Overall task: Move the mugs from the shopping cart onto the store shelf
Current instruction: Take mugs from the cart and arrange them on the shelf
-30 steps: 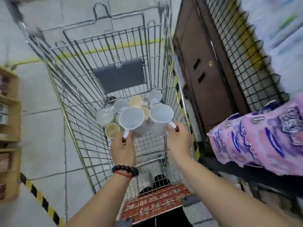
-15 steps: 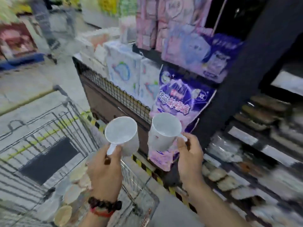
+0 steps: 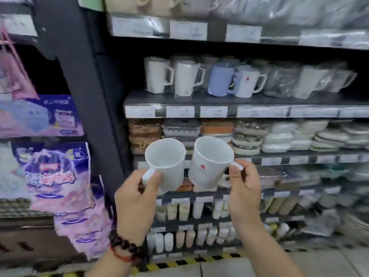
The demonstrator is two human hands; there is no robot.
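Head view: hands gripping mugs

My left hand and right hand are both raised before me, side by side, fingers curled in a grip, forearms angling up from below, beaded bracelet on my left wrist.

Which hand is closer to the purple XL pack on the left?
Left. The left hand sits beside the purple XL plastic pack; the right hand is farther right.
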